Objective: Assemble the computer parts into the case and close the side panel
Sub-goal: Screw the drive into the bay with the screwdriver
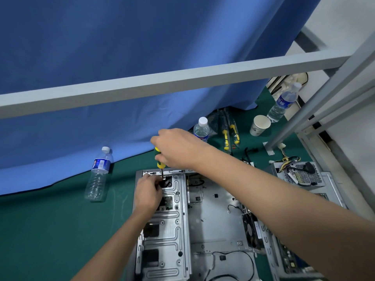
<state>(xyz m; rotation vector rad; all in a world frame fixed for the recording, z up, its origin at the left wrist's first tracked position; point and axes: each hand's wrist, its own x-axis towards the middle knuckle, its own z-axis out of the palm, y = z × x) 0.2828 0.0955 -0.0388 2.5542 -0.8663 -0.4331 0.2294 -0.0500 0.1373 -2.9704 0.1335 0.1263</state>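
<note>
Both forearms enter from the lower edge of the frame and reach up toward the centre. Right hand (pixel 178 148), just above centre, is clenched round the yellow-and-green handle of a screwdriver (pixel 158 157), which stands nearly upright with its dark shaft pointing down. Left hand (pixel 148 192), directly below it, has its fingers curled at the shaft's tip, pinching something small there; what it is cannot be made out.

Computer case (pixel 215 209) lies open on its side in the lower centre, on a green mat (pixel 50 230). The screwdriver tip meets the upper left corner of the case, at the top of the ribbed metal drive cage (pixel 172 230) that runs down the case's left portion. A black fan (pixel 250 228) sits at the case's right edge, and thin black wires lie across the bare floor of the case.

Power supply (pixel 300 173), perforated grey with coloured wires, rests at centre right, just beside the case. A circuit board (pixel 288 258) shows partly at lower right.

Elsewhere on the mat: one clear water bottle (pixel 99 173) at centre left, a second bottle (pixel 202 129) behind the right hand, a third bottle (pixel 284 102) at upper right, a paper cup (pixel 259 125) near it, and bagged yellow-handled tools (pixel 230 136) between. A blue curtain (pixel 121 47) fills the upper frame, crossed by a grey bar (pixel 182 82).
</note>
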